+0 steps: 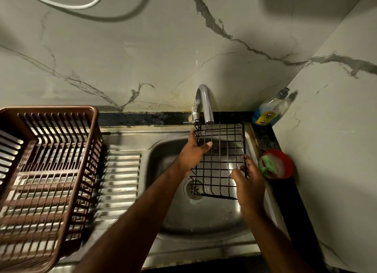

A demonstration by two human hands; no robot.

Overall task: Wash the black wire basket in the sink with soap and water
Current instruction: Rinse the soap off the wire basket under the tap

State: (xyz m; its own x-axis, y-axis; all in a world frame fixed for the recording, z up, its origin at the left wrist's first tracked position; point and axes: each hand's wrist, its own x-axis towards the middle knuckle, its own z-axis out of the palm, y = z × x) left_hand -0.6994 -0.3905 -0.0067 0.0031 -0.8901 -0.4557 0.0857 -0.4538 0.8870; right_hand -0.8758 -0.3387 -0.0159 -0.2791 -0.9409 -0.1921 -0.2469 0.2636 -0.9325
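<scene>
Holding the black wire basket point(220, 160) over the steel sink basin point(204, 217), under the curved chrome tap point(205, 103): my left hand point(194, 152) grips its left edge and my right hand point(247, 180) pinches the right rim. It is probably light, stiff and slippery when wet, so the edge wires give the best hold. The blue soap bottle point(269, 109) and red scrubber dish point(275, 163) stand to the right; the tap crowds the basket's far end.

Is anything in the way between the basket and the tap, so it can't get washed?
No, nothing visible is in the way. The left hand and right hand grip the basket by its sides over the sink, and its far end sits right under the tap.
</scene>
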